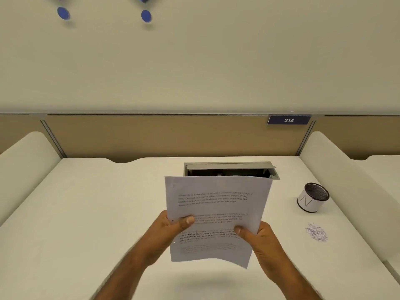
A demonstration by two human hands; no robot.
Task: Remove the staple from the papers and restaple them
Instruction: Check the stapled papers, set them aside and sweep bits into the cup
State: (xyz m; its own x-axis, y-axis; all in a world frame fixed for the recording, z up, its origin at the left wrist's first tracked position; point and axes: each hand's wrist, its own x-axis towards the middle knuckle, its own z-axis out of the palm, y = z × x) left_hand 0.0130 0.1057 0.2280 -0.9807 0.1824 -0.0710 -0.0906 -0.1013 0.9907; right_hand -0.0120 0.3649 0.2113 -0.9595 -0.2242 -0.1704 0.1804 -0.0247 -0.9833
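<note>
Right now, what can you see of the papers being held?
The papers are white printed sheets carrying several blocks of black text, some bold. They are held up off the desk, nearly upright, the lower edge curling. The left hand pinches the left edge and the right hand the lower right, thumbs on the front. Their top edge hides part of the open cable box. No staple can be made out.

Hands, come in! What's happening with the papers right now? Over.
Left hand, right hand: both gripping papers, held above desk. Staple too small to tell. Nothing blocking; cup off to the right.
</note>
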